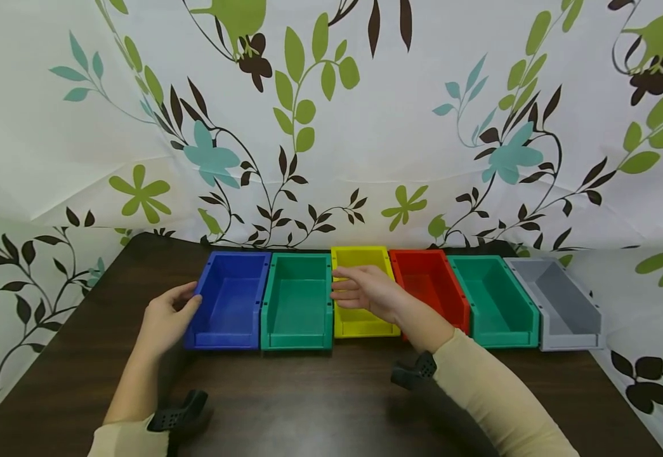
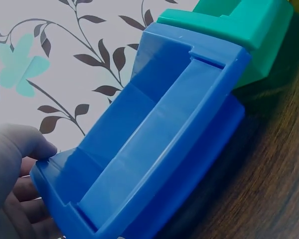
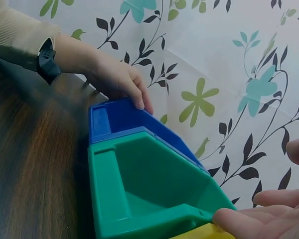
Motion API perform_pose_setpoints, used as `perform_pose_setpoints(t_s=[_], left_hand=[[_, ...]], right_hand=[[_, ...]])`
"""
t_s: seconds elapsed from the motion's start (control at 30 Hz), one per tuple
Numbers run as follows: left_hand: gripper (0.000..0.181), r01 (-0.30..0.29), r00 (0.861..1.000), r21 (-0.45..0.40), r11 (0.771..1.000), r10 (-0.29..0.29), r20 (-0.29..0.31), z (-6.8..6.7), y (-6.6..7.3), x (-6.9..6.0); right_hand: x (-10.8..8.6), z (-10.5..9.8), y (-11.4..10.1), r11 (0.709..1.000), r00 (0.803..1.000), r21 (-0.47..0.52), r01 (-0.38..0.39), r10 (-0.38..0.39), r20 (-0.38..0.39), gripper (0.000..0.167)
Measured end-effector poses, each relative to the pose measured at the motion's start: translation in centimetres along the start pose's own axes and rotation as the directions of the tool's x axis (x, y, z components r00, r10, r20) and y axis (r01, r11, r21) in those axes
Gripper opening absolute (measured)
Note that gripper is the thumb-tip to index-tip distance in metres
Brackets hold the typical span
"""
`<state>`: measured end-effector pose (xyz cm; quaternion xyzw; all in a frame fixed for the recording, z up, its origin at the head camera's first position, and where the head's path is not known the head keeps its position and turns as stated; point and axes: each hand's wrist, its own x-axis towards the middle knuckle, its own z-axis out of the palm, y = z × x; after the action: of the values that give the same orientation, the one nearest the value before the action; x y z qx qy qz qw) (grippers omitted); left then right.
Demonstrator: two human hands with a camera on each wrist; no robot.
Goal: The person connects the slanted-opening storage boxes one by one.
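Observation:
My left hand (image 1: 165,317) is at the outer left wall of the blue bin (image 1: 231,304). In the left wrist view its thumb (image 2: 49,149) lies on the rim and the other fingers stay outside the wall, gripping that side. Over the yellow bin (image 1: 365,324) is my right hand (image 1: 371,293), fingers extended toward the rim of the left green bin (image 1: 299,308). From the right wrist, a fingertip (image 3: 226,218) touches where the green and yellow bins meet. All the bins whose insides show hold nothing visible; my right arm partly covers the red bin (image 1: 422,279).
Farther right in the same row stand a second green bin (image 1: 497,304) and a grey bin (image 1: 562,298). The row sits near the back of a dark wooden table (image 1: 302,406). Behind it hangs a white cloth (image 1: 388,127) printed with leaves and flowers.

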<state>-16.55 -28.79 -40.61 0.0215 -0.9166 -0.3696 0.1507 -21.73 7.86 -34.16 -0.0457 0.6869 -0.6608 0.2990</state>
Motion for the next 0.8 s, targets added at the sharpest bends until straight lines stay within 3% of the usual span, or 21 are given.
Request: perform_pose_setpoints(t_s=[0.23, 0.43, 0.63, 0.67, 0.8], left_hand=[[0.042, 0.049, 0.998, -0.005, 0.999, -0.049, -0.029, -0.4, -0.1, 0.1], [0.042, 0.072, 0.997, -0.011, 0.997, -0.072, -0.031, -0.3, -0.5, 0.1], [0.041, 0.063, 0.996, -0.022, 0.998, -0.064, -0.058, -0.3, -0.8, 0.0], [0.041, 0.061, 0.996, -0.022, 0.998, -0.062, -0.063, -0.3, -0.7, 0.0], [0.04, 0.068, 0.995, -0.031, 0.997, -0.07, -0.07, -0.4, -0.8, 0.0]], right_hand=[[1.1, 0.7, 0.1, 1.0, 1.0, -0.002, 0.014, -0.014, -0.023, 0.052], [2.7, 1.3, -0.6, 0.98, 0.991, -0.197, -0.01, -0.017, -0.136, 0.05], [4.3, 2.2, -1.0, 0.906, 0.983, -0.42, -0.048, -0.031, -0.178, 0.053], [4.6, 2.5, -0.9, 0.891, 0.983, -0.451, -0.05, -0.036, -0.181, 0.043], [5.8, 3.6, -1.0, 0.792, 0.97, -0.605, -0.08, -0.079, -0.231, 0.026]])
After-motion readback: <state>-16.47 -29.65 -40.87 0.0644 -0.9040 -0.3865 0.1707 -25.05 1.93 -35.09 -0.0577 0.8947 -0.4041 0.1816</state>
